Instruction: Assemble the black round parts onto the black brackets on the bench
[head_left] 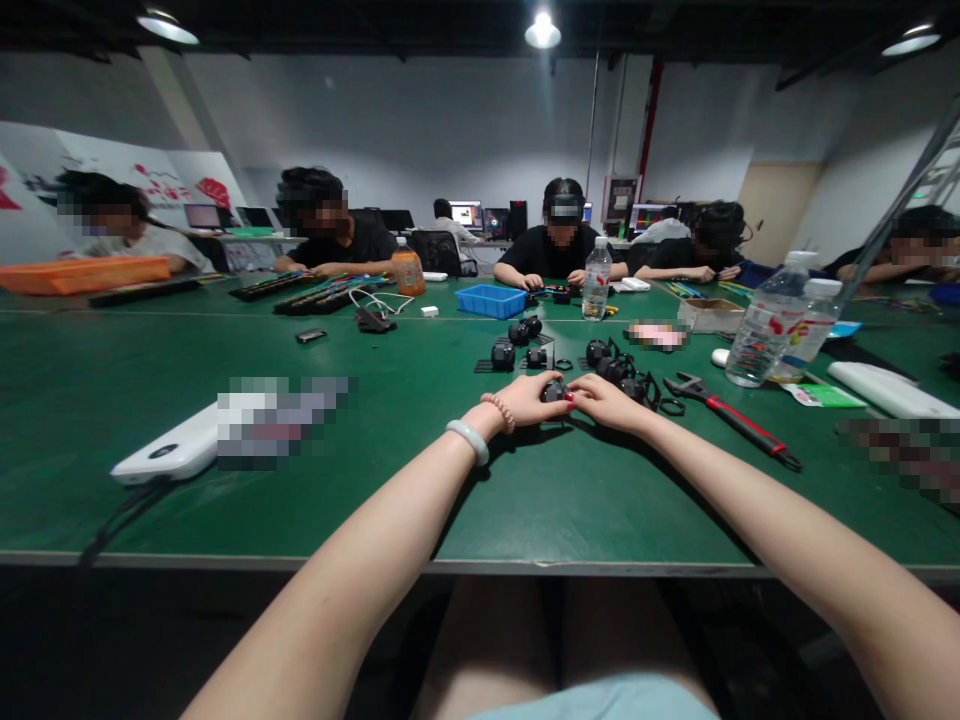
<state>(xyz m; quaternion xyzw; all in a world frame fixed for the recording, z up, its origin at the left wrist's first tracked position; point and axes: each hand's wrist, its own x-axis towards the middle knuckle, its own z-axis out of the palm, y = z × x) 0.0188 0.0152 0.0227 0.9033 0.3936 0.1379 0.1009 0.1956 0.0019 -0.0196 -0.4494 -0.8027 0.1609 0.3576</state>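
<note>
A small black part [553,393] is held just above the green table [420,430], near the middle. My left hand [526,400] closes round it from the left. From the right, the fingertips of my right hand [606,403] press against the same part. Behind my left hand stand several similar black parts [502,355], some on flat plates. More black parts [616,368] lie just beyond my right hand, with a black ring [672,407] beside them. An adjustable wrench [739,420] with red and black handles rests to the right.
A blue tray [491,301] and a water bottle [596,280] stand further back. Larger bottles [765,325] are at the right. A white power bank [187,440] with a cable lies left. Several people sit across the table.
</note>
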